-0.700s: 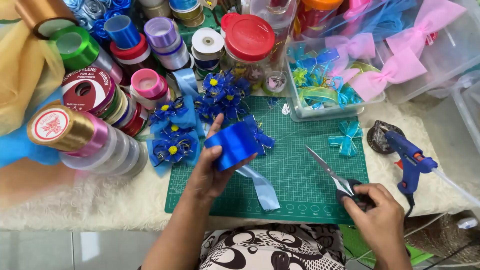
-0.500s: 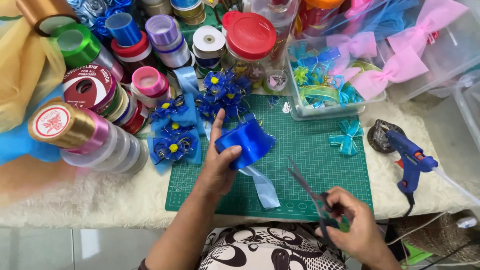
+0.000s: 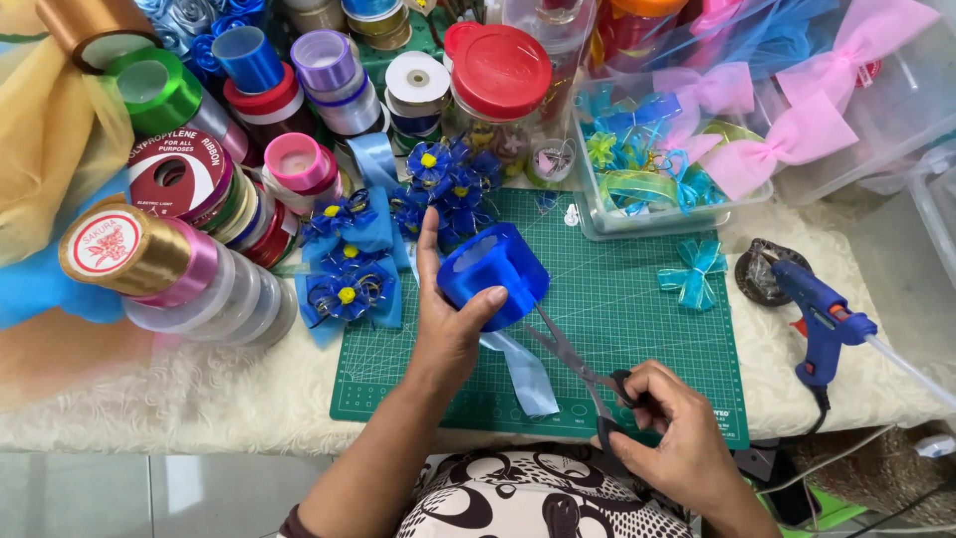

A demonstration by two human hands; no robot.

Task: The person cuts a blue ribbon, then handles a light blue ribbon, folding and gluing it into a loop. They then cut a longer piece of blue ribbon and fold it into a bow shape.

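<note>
Held in the left hand [image 3: 448,329] above a green gridded cutting mat [image 3: 647,329]: a loop of royal-blue satin ribbon [image 3: 493,274]. Just right, black-handled steel scissors [image 3: 583,369] in the right hand [image 3: 677,443]. Farther right, off the mat, a blue plastic glue gun [image 3: 822,324]. Left, stacked ribbon spools [image 3: 189,269].

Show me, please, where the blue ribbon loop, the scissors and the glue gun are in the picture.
blue ribbon loop [image 3: 495,276]: head view, on its outer satin band.
scissors [image 3: 564,351]: head view, on the metal blades.
glue gun [image 3: 823,321]: head view, on the blue body above the handle.
</note>
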